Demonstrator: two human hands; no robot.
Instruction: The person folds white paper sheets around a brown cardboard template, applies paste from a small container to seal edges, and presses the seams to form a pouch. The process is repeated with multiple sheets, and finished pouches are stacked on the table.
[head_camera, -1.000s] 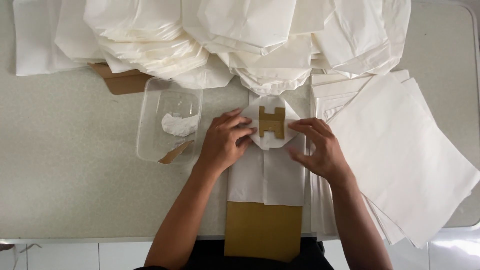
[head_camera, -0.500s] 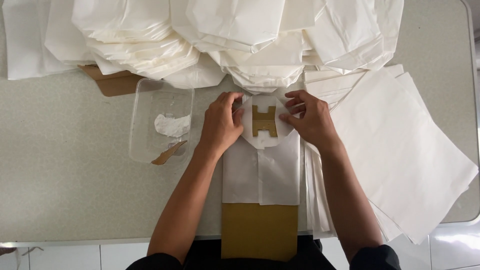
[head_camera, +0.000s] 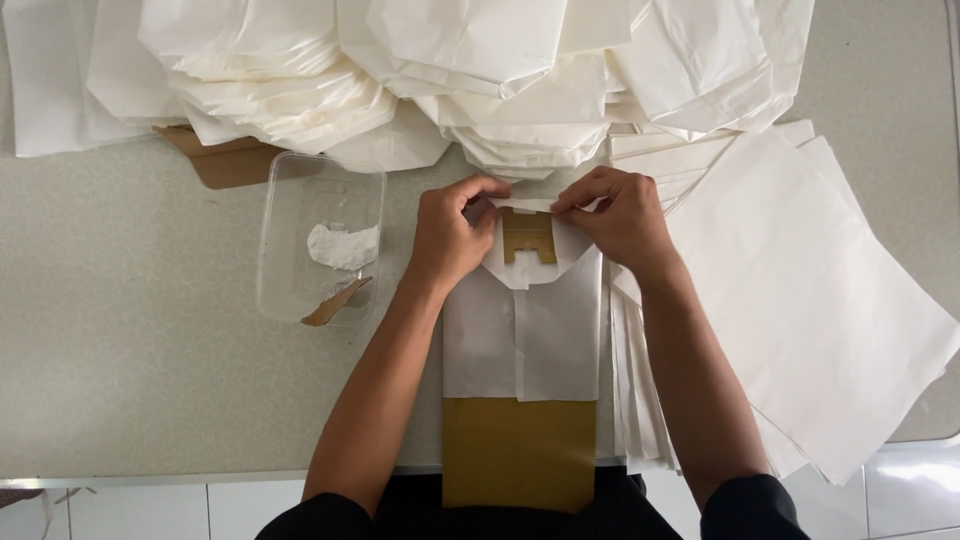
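Fingertips of left hand (head_camera: 450, 235) and right hand (head_camera: 620, 215) pinch shut on paper bag's (head_camera: 522, 330) top flap — bag below each grip.

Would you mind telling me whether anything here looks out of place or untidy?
Only a little: a torn brown card scrap leans on the rim of the clear tub, and the finished bags lie heaped unevenly.
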